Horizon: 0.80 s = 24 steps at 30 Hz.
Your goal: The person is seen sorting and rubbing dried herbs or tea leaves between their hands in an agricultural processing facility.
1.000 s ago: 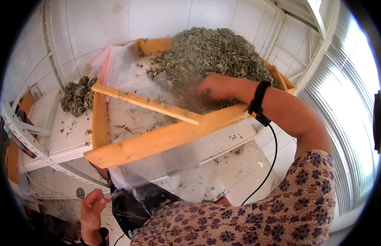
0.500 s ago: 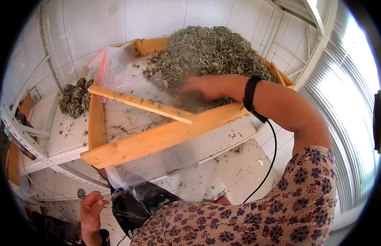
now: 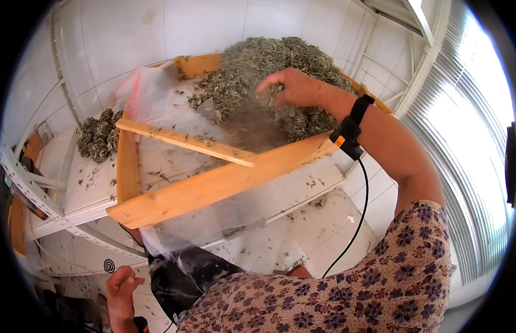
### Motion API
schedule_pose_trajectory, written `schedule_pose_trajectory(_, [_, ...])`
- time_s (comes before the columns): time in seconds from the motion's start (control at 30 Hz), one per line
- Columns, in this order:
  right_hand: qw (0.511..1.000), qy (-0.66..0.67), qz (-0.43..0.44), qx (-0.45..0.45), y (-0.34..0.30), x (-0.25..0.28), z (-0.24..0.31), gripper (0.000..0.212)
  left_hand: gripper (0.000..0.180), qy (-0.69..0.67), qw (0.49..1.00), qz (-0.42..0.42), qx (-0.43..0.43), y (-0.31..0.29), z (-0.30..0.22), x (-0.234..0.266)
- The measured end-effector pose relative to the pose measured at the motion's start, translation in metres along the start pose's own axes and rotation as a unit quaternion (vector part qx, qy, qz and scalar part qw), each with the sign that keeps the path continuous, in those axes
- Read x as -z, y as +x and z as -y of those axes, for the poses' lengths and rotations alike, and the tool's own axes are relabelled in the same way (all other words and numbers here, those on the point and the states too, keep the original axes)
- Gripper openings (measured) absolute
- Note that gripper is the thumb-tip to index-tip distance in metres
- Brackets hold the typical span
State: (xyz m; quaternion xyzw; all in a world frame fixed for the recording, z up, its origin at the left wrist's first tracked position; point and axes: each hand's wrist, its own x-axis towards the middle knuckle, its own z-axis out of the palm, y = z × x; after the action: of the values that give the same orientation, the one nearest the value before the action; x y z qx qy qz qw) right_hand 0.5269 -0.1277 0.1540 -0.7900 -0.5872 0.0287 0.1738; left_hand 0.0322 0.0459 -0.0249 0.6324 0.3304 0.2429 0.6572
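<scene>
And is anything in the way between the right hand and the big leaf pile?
Nothing visible is. The right hand is at the leaf pile, and its arm reaches past the front wooden board, which lies nearer the person.

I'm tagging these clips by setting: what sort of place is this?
Probably a small workroom or storeroom for dried plants: a large heap of dried leaves lies within a wooden frame, a smaller clump sits outside it, and a white tiled wall stands behind.
</scene>
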Motion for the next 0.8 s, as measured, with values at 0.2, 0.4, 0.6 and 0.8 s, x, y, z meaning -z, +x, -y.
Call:
schedule_pose_trajectory(0.2, [0.998,0.053,0.003,-0.029,-0.01,0.015,0.005,0.039,0.03,-0.03,1.0,-0.001,-0.007,0.001,0.005,-0.004])
schedule_pose_trajectory(0.4, [0.996,0.055,0.031,-0.057,-0.019,0.008,0.012,0.041,0.033,-0.038,0.999,0.002,0.009,0.0,0.005,-0.001])
schedule_pose_trajectory(0.6, [0.976,0.198,-0.019,-0.09,-0.015,0.007,0.006,0.041,0.028,-0.092,0.996,-0.021,-0.005,-0.001,-0.004,-0.014])
schedule_pose_trajectory(0.8, [0.996,0.04,0.049,-0.056,-0.01,-0.017,-0.007,0.041,0.028,-0.089,0.996,-0.02,-0.009,-0.004,-0.002,-0.015])
